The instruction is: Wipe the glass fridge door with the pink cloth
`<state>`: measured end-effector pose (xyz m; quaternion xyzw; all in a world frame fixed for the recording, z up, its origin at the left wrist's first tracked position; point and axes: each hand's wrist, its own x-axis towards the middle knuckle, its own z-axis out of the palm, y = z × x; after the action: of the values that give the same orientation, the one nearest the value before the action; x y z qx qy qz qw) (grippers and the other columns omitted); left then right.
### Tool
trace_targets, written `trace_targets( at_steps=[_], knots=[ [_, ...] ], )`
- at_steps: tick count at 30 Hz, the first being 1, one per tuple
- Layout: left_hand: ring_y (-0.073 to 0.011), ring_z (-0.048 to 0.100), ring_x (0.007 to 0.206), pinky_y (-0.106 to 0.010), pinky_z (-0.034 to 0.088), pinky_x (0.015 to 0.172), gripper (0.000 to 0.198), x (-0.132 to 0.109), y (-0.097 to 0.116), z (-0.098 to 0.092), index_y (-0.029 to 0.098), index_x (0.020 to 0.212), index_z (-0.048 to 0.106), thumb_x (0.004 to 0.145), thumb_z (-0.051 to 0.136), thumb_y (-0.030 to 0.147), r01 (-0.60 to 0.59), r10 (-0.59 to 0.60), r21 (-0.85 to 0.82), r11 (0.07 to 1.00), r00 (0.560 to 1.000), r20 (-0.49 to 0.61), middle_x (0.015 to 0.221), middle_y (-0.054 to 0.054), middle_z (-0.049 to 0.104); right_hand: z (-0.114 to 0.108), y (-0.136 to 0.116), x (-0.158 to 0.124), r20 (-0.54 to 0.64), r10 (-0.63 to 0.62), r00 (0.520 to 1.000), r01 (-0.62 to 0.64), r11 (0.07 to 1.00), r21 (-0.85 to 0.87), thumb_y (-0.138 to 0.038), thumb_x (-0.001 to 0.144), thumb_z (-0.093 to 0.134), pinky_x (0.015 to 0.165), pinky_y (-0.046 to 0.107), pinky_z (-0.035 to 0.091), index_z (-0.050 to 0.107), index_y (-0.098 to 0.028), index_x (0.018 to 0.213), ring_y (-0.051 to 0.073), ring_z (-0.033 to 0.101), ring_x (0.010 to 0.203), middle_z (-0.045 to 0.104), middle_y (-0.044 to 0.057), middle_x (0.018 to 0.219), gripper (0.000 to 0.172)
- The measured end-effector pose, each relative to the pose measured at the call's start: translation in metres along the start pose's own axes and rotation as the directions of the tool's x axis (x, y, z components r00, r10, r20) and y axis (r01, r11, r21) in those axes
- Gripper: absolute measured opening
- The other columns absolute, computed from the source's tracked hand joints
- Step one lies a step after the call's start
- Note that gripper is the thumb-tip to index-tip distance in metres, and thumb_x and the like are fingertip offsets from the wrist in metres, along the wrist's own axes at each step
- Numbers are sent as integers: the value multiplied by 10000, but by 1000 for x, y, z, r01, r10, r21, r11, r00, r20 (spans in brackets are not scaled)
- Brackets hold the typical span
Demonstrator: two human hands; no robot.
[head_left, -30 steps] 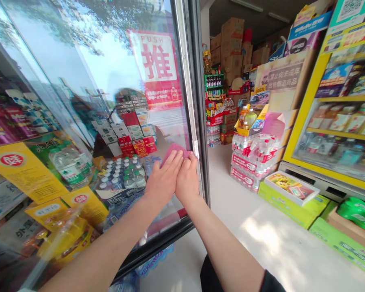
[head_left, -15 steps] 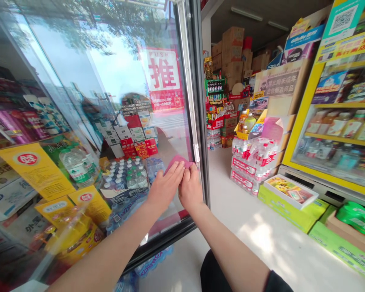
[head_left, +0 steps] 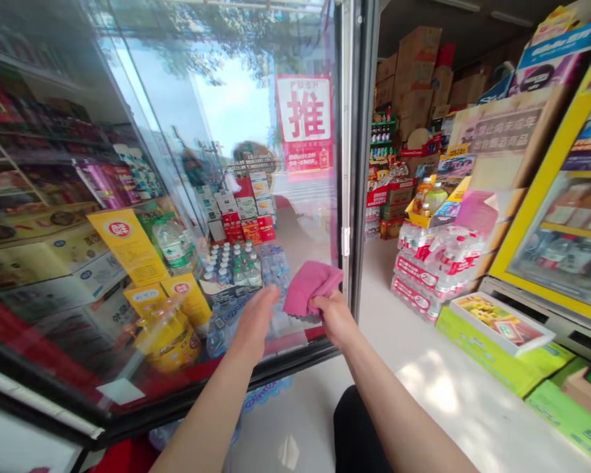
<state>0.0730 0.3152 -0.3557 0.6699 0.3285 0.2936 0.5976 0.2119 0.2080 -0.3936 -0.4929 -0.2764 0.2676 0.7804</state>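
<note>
A folded pink cloth [head_left: 309, 288] hangs in front of the lower part of the glass door [head_left: 303, 217], near its metal-and-black frame. My right hand [head_left: 335, 316] grips the cloth at its lower right corner. To the left of the cloth, my left hand [head_left: 259, 320] is held apart from it, fingers stretched out and slightly blurred, with nothing in them. Higher on the glass is a red and white push sign [head_left: 305, 118]. I cannot tell whether the cloth touches the pane.
Through the glass, bottled drinks [head_left: 234, 266] and yellow cartons [head_left: 128, 246] show on the left. To the right, shrink-wrapped bottle packs [head_left: 416, 276] stand on the pale floor [head_left: 384, 348], near green boxes [head_left: 497, 348] and a yellow-framed fridge [head_left: 542, 190].
My left hand has come off the cloth and moved left. My right hand now holds the cloth up by a corner, where both hands were pressing it against the glass. The view has shifted left.
</note>
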Motion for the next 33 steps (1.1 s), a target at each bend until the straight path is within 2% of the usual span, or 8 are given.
trace_targets(
  at_steps=[4, 9, 14, 19, 22, 26, 29, 33],
  knots=[
    [-297, 747, 1161, -416, 573, 973, 744, -16, -7, -16, 118, 1233, 736, 941, 542, 774, 219, -125, -284, 934, 941, 315, 1278, -188, 778, 11, 5, -26, 102, 156, 982, -172, 972, 163, -290, 569, 668, 586, 287, 484, 579, -229, 813, 159, 557, 563, 581, -45, 622, 266],
    [-165, 716, 797, -269, 525, 739, 592, -31, -13, -22, 171, 1078, 763, 615, 975, 472, 98, -49, -442, 892, 991, 121, 976, -57, 814, 26, 11, -46, 234, 262, 936, -325, 899, 295, -212, 508, 788, 612, 279, 503, 646, -217, 778, 163, 608, 607, 645, -35, 649, 305],
    [-214, 758, 924, -302, 553, 817, 562, -35, -15, -33, 168, 1061, 744, 628, 973, 443, -22, 52, -496, 868, 998, 45, 1034, -72, 816, 31, 18, -47, 238, 215, 947, -268, 937, 222, -364, 633, 887, 672, 278, 502, 723, -198, 922, 184, 658, 739, 725, 10, 794, 372],
    [-224, 750, 1001, -322, 552, 879, 460, -27, 1, -57, 168, 1153, 736, 833, 816, 488, -213, 233, -175, 961, 967, 105, 1116, -83, 810, 26, 4, -30, -18, -125, 992, 122, 984, -129, -478, 746, 877, 987, 388, 532, 667, -217, 1251, 279, 674, 1217, 736, 108, 1304, 606],
    [-228, 743, 989, -343, 555, 877, 365, -19, 23, -67, 188, 1182, 742, 932, 687, 447, -342, 317, 64, 938, 915, 250, 1102, -71, 810, 31, -15, -20, 170, -223, 960, 270, 901, -341, -374, 788, 836, 965, 380, 529, 653, -233, 1328, 255, 686, 1158, 747, 75, 1265, 587],
    [-258, 718, 1215, -413, 533, 1085, 392, -7, 58, -67, 210, 1309, 721, 967, 599, 357, -534, 447, 281, 798, 836, 320, 1313, -75, 775, 45, -38, -4, 219, -242, 945, 311, 869, -384, -399, 870, 723, 722, 309, 496, 696, -192, 1049, 186, 629, 777, 717, 1, 872, 275],
    [-274, 639, 1388, -455, 448, 1236, 553, 2, 83, -59, 204, 1472, 641, 921, 629, 252, -623, 542, 451, 639, 781, 311, 1501, -85, 688, 51, -57, 16, 60, -388, 920, 381, 847, -370, -456, 855, 717, 739, 313, 500, 672, -194, 1024, 188, 615, 779, 707, -1, 876, 316],
    [-252, 676, 1312, -426, 480, 1210, 405, 23, 121, -43, 184, 1368, 694, 974, 598, 194, -682, 701, 585, 439, 667, 251, 1398, -84, 739, 52, -92, 48, -46, -524, 850, 447, 765, -464, -513, 837, 709, 733, 321, 487, 671, -205, 985, 196, 614, 753, 702, 0, 850, 345]
  ],
)
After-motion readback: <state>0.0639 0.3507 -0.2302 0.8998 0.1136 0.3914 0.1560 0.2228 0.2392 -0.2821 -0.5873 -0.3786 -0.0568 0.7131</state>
